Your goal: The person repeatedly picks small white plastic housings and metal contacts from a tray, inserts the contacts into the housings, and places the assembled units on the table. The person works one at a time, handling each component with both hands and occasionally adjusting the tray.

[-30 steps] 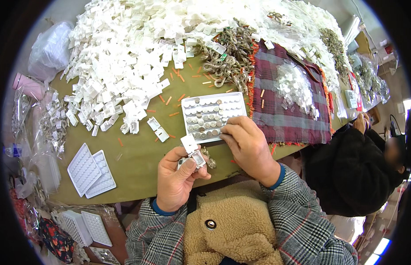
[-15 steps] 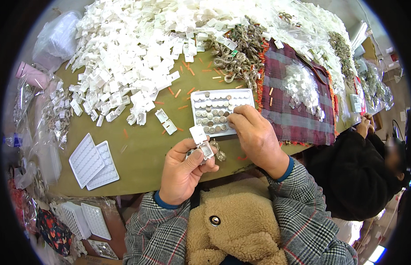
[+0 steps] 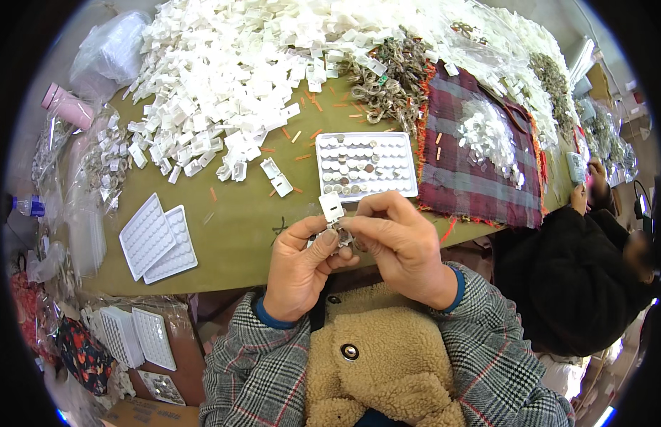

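Observation:
My left hand (image 3: 302, 267) grips a small white plastic case (image 3: 332, 206) with its hinged lid standing up. The case's lower half is partly covered by my fingers. My right hand (image 3: 401, 245) meets it from the right, thumb and fingertips pinched together at the case's inside. Whatever those fingertips hold is too small and covered to make out. Just beyond my hands lies a white dimpled tray (image 3: 400, 193), with silver button cells (image 3: 337, 188) in some of its hollows. A second white case (image 3: 276, 177) rests opened out on the green table.
White cases are heaped (image 3: 209, 92) along the back, beside tangled wire coils (image 3: 394, 85). Orange strips lie scattered. A plaid cloth (image 3: 480, 171) bears clear plastic bits (image 3: 490, 139). At left are two trays (image 3: 147, 238) and a pink cup (image 3: 67, 107). A person in black (image 3: 565, 277) sits at right.
My right hand has left the tray and come down to the case in my left hand. The view has shifted slightly. At right, the other person's hand is now by a pale container.

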`<state>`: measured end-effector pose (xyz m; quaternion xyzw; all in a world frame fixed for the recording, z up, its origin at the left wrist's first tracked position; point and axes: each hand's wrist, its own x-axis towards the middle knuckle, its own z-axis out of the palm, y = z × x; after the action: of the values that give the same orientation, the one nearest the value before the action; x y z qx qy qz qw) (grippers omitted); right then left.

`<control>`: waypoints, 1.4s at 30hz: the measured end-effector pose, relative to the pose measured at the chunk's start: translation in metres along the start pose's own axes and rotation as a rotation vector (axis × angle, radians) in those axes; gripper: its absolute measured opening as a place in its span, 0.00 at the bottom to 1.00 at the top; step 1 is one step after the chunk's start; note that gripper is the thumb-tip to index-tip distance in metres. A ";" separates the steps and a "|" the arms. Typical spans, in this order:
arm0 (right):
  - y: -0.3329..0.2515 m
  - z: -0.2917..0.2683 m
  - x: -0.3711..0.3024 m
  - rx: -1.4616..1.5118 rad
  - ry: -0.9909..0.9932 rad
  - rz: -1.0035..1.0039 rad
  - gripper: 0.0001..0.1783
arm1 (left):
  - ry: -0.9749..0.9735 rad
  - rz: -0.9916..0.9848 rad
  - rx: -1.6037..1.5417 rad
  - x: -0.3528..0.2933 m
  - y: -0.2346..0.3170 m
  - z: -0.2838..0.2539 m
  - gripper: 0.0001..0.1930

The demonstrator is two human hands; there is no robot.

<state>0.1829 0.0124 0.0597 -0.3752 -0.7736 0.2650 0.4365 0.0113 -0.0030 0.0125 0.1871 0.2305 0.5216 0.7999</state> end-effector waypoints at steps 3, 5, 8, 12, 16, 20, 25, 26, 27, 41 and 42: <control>0.002 0.002 -0.004 0.005 0.082 -0.031 0.15 | 0.006 0.001 -0.003 -0.001 0.001 0.001 0.11; 0.006 0.003 -0.004 -0.030 0.068 0.003 0.17 | 0.003 -0.017 -0.030 -0.002 0.002 0.002 0.12; 0.017 0.006 0.000 -0.220 0.045 -0.291 0.22 | 0.058 -0.001 0.061 -0.002 0.003 0.003 0.11; 0.030 0.000 0.001 -0.234 0.011 -0.434 0.25 | 0.120 -0.045 0.176 -0.003 0.008 0.005 0.11; 0.044 -0.005 0.007 -0.208 0.373 0.004 0.15 | 0.154 -0.058 0.266 -0.002 0.012 0.007 0.13; 0.055 -0.009 0.015 -0.351 0.256 -0.042 0.16 | 0.140 -0.068 0.229 0.001 0.016 0.007 0.13; 0.056 -0.012 0.022 -0.481 0.138 -0.047 0.17 | 0.072 -0.077 0.148 0.004 0.020 0.006 0.12; 0.054 -0.011 0.023 -0.490 0.126 -0.041 0.17 | 0.084 -0.084 0.157 0.004 0.020 0.005 0.12; 0.054 -0.011 0.025 -0.507 0.094 -0.027 0.17 | 0.075 -0.084 0.155 0.004 0.020 0.005 0.12; 0.006 0.007 0.020 -0.055 0.151 -0.155 0.16 | 0.063 -0.022 0.033 -0.001 0.007 -0.001 0.11; 0.002 0.008 0.017 -0.091 0.147 -0.150 0.15 | 0.064 -0.012 0.038 -0.002 0.006 -0.001 0.11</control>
<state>0.1710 0.0266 0.0628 -0.3542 -0.7766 0.1680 0.4932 0.0056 -0.0021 0.0154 0.1838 0.2670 0.5182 0.7914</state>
